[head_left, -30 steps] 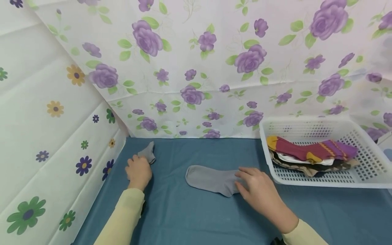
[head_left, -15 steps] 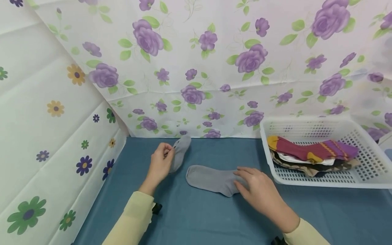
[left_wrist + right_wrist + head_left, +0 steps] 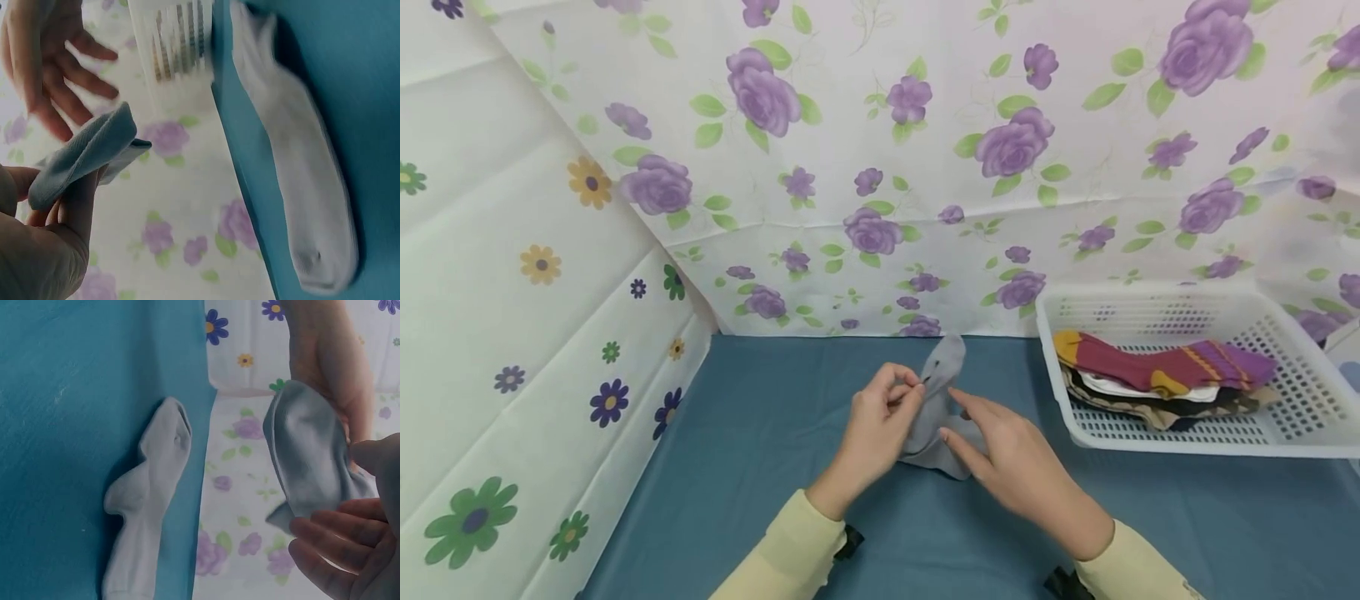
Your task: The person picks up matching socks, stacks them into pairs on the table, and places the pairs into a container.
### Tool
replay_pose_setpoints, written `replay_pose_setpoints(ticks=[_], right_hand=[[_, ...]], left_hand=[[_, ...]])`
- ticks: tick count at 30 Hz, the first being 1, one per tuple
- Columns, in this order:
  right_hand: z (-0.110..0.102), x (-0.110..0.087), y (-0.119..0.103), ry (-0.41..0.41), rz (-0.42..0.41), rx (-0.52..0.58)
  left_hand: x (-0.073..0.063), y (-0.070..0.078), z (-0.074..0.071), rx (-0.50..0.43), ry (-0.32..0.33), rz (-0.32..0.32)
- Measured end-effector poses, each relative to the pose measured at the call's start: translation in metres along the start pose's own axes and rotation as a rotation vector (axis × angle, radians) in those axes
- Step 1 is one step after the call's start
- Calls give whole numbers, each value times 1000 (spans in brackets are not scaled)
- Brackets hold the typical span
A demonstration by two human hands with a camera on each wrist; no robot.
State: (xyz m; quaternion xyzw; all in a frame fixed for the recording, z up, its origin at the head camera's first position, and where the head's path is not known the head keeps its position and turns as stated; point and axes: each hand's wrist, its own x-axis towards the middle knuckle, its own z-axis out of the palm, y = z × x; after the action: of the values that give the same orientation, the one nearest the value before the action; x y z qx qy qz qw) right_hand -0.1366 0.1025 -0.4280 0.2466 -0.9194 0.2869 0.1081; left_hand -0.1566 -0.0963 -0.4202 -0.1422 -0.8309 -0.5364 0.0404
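My left hand (image 3: 872, 433) pinches a grey sock (image 3: 946, 360) between thumb and fingers, holding it up above the table. A second grey sock (image 3: 940, 460) lies flat below, partly hidden by the hands and the raised sock in the head view. The left wrist view shows this lying sock (image 3: 300, 162) at full length, apart from the held one (image 3: 87, 156). My right hand (image 3: 1018, 458) is close to the raised sock, thumb and fingers spread apart. In the right wrist view its fingers (image 3: 337, 537) overlap the lower part of the held sock (image 3: 309, 444).
A white plastic basket (image 3: 1210, 452) stands at the right, holding a maroon, yellow and purple sock (image 3: 1150, 371) on top of other folded socks. A blue cloth (image 3: 760, 517) covers the table. Floral sheets (image 3: 820, 275) hang along the back and left side.
My left hand has picked up the sock at the far left and brought it rightward over the lying one. My right hand has lifted slightly off the lying sock, toward the held one.
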Motion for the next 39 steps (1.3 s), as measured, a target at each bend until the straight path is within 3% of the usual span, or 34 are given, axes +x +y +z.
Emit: replay_pose_setpoints(ticks=[5,9,13,16,20,22,26,31,34,37,39], right_hand=[[2,-1,0,-25,32,23],[5,-1,3,-56,-6,38],[7,0,6,-64,-51,51],[4,0,9,5,-78,44],[-4,2,11,171,-114,34],[-7,4,12,196,-137,28],[-7,8,11,65,-170,92],[1,10,8,-116,-118,257],[6,11,10,-139,-101,301],[7,11,11,-153,-71,316],[6,11,12,-154,-43,309]], left_hand=[[-1,7,11,-22,-39,-24],[-1,6,14,-28,-76,-44],[2,2,13,17,-92,-10],[4,-1,7,89,-99,24],[4,-2,-3,237,-132,89],[3,0,-8,316,-164,137],[4,6,-13,386,-273,220],[6,13,-11,283,-391,249],[4,15,-9,247,-392,256],[2,15,-8,226,-339,246],[1,13,-8,186,-301,208]])
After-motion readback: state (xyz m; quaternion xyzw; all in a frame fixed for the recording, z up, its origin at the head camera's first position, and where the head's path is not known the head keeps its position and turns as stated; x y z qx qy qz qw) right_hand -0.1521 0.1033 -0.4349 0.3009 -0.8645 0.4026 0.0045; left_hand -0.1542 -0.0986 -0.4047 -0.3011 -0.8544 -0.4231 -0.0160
